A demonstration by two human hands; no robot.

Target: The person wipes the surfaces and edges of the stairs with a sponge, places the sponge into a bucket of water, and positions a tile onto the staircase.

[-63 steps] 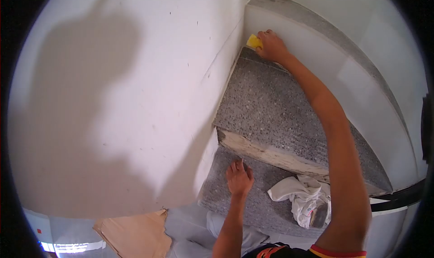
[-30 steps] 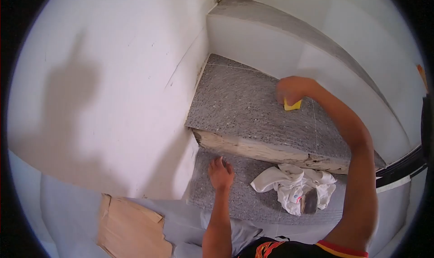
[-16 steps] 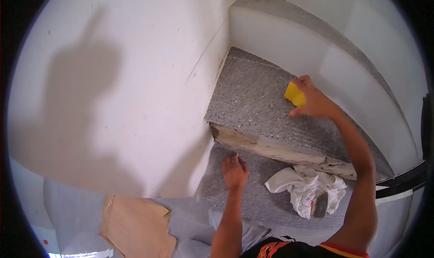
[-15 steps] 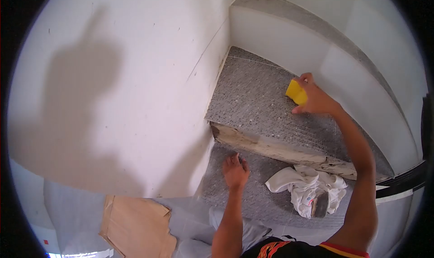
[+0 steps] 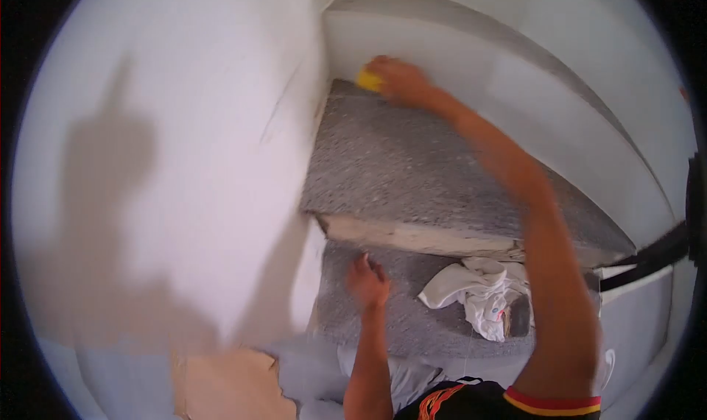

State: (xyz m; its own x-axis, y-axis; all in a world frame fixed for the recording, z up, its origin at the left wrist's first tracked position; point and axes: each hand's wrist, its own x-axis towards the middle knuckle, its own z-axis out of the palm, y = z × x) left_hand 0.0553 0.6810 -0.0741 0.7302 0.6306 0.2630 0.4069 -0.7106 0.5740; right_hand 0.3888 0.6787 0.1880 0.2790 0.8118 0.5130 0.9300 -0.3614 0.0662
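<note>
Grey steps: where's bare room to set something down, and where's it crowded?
Free: middle step, between wall and right forearm; lower step, between left hand and white cloth. Crowded: middle step's far corner, by right hand and yellow sponge; under the cloth.

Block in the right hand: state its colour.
The block is yellow; the head view, the only one, shows it.

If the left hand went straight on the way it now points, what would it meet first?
The left hand would probably meet the rough beige riser under the speckled grey stone-like step first; the hand's height is unclear, so it might pass over.
</note>
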